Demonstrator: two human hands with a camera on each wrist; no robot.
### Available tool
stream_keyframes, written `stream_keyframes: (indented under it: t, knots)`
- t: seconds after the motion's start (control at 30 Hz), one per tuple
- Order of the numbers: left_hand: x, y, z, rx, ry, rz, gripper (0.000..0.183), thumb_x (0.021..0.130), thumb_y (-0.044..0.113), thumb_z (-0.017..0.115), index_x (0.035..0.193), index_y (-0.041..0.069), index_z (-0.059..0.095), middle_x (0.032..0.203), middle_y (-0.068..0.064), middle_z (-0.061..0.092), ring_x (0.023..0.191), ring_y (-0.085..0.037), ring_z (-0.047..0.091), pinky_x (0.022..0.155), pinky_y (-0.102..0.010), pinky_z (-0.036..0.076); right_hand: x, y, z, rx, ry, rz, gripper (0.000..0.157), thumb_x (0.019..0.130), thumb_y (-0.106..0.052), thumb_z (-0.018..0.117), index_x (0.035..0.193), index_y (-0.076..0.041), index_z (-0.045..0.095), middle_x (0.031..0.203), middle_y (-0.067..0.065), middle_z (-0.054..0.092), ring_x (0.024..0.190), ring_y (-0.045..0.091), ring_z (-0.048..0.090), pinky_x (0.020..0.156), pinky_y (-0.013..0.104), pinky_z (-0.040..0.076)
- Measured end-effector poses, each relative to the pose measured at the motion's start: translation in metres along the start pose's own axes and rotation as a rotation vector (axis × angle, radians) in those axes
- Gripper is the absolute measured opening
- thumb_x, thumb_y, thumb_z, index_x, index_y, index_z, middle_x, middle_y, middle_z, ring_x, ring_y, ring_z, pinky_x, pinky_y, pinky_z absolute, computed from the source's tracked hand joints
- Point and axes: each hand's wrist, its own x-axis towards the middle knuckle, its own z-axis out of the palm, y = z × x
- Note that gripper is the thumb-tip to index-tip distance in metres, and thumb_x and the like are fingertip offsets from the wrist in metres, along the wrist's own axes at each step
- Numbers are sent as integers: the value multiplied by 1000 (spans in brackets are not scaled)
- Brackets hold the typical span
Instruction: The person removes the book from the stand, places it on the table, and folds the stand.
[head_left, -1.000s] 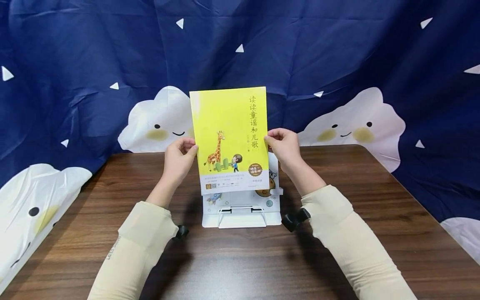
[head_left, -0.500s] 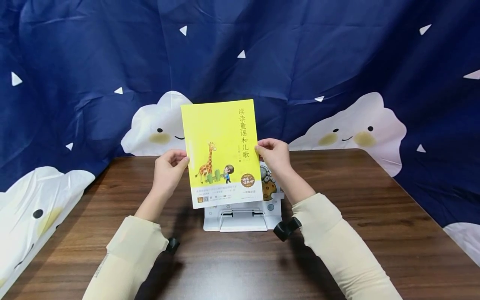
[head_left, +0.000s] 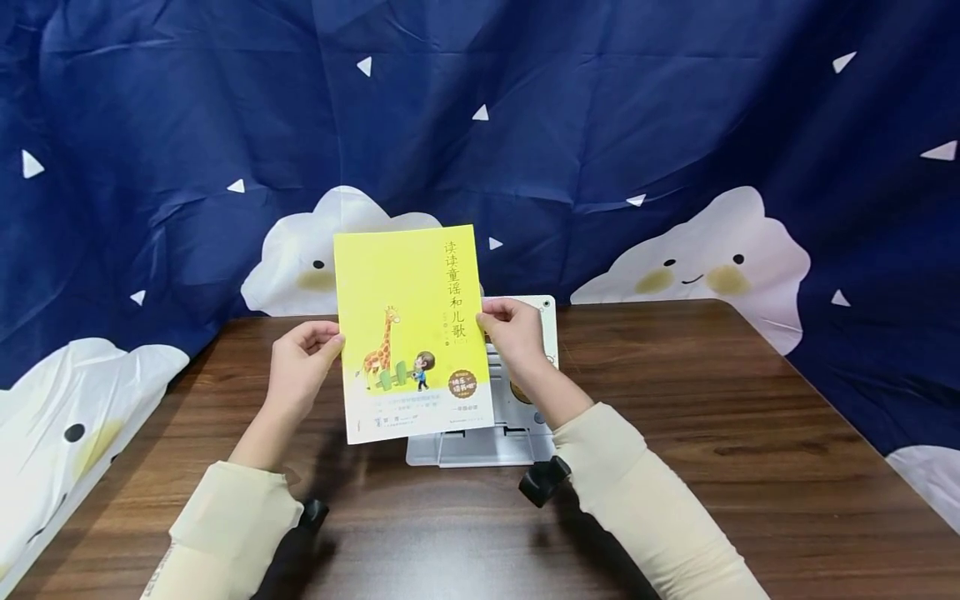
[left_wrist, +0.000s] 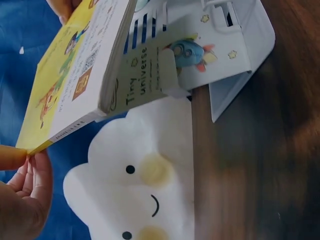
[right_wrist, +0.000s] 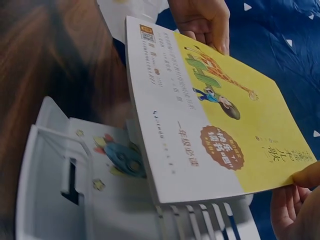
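A yellow book (head_left: 408, 275) with a giraffe and a child on its cover is held upright in the air, its lower edge white. My left hand (head_left: 298, 367) pinches its left edge between thumb and fingers. On the opposite edge, my right hand (head_left: 517, 337) grips it the same way. Behind and to the right stands a white book stand (head_left: 487, 450) on the table, partly hidden by the book. The left wrist view shows the stand's printed back plate (left_wrist: 150, 75) with "Tiny universe" lettering, slots and a small rocket picture.
The brown wooden table (head_left: 675, 467) spreads around the stand. A dark blue curtain (head_left: 480, 150) with white smiling clouds (head_left: 697, 242) hangs behind it. Black straps (head_left: 544, 481) sit at both wrists below the cream sleeves.
Both hands have carried the book left and down from in front of the stand, keeping hold of its edges. More of the stand's right side now shows.
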Motion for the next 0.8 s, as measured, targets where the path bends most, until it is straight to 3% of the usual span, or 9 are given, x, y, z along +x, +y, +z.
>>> stream_keyframes:
  t: [0.13,0.17,0.23,0.3,0.43,0.53,0.63,0.8]
  knots:
    - [-3,-1,-8,-5,-9,-27,17,81,-4,54,94,-16,53,68,0,53,60,-6,51,52,-17,46,-5,4,9,-1,20,2,10,77,-2,61,86,1,63,77,8,55,70,15,51,61,23,45]
    - [-3,-4,-10,-11,-11,-28,18,81,-4,54,94,-16,53,68,0,54,60,-6,51,52,-18,47,-14,-6,11,-24,33,21,10,77,0,60,86,2,63,77,9,56,70,16,51,61,24,45]
    - [2,-22,-17,-31,-27,-15,19,81,-1,56,94,-14,54,70,-5,55,62,-9,53,52,-22,48,-16,-4,15,-21,42,15,10,76,-1,60,86,2,63,75,8,56,69,15,50,59,22,44]
    - [13,-57,-27,-79,-40,-2,20,79,4,60,93,-10,57,74,-9,57,64,-13,55,52,-26,49,-18,-1,19,-28,48,4,10,76,-1,60,85,2,64,74,7,56,67,14,50,57,21,43]
    - [39,-143,-50,-100,-45,35,25,76,17,66,95,2,62,81,-15,58,69,-20,57,52,-32,50,-23,4,27,-35,50,-10,10,76,0,60,84,2,64,72,7,56,67,15,50,58,22,43]
    - [47,-178,-64,-63,-9,43,28,75,20,67,98,4,62,84,-17,57,71,-23,56,51,-33,50,-26,7,35,-23,41,-5,10,75,1,60,84,2,64,73,7,56,67,15,51,59,22,45]
    - [46,-188,-74,-42,19,32,29,75,21,67,98,3,61,85,-18,56,71,-24,56,50,-31,49,-29,9,43,-15,32,-8,10,74,1,60,83,1,64,72,6,57,66,14,51,59,22,45]
    - [36,-186,-84,35,36,-3,31,75,25,66,97,3,61,84,-17,56,70,-22,56,52,-30,50,-34,13,52,-27,14,-14,9,74,1,59,82,1,64,70,6,57,63,13,52,57,22,45]
